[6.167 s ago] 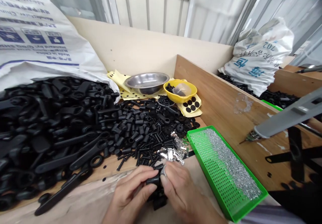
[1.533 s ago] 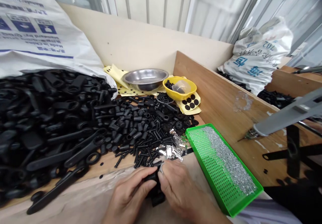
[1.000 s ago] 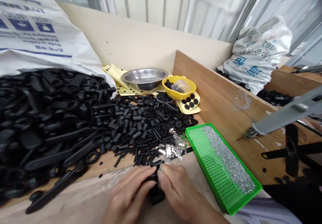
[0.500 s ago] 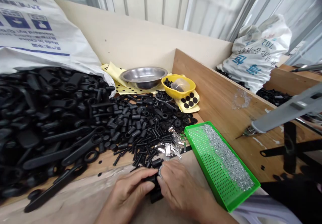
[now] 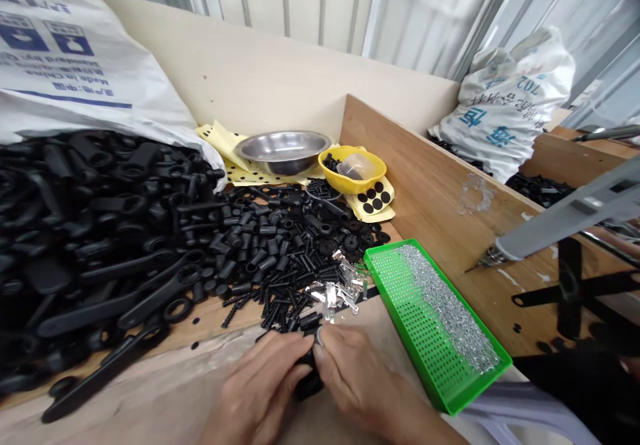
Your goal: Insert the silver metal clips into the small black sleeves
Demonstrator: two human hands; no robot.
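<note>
Close together at the front edge of the bench, my left hand (image 5: 267,378) and my right hand (image 5: 353,371) are both closed around a black plastic part (image 5: 309,385). Its exact kind is mostly hidden by my fingers. A ring (image 5: 318,338) shows on my right hand. Just beyond my fingers lie black ribbed screw-like pins (image 5: 280,301), small shiny metal clips (image 5: 331,295) and short black tubes (image 5: 250,245). To the right of my hands sits a green perforated tray (image 5: 405,318) with many small silver screws (image 5: 450,311) along its right side.
Black handle-like parts (image 5: 130,231) spill from a white sack (image 5: 75,78) on the left. A steel bowl (image 5: 283,148) and a yellow bowl (image 5: 350,181) stand at the back. A grey electric screwdriver (image 5: 550,215) reaches in from the right, above a wooden divider (image 5: 420,171).
My left hand has turned over the black part, its fingers now covering more of it. Both hands stay together in the same place. The whole view has shifted slightly.
</note>
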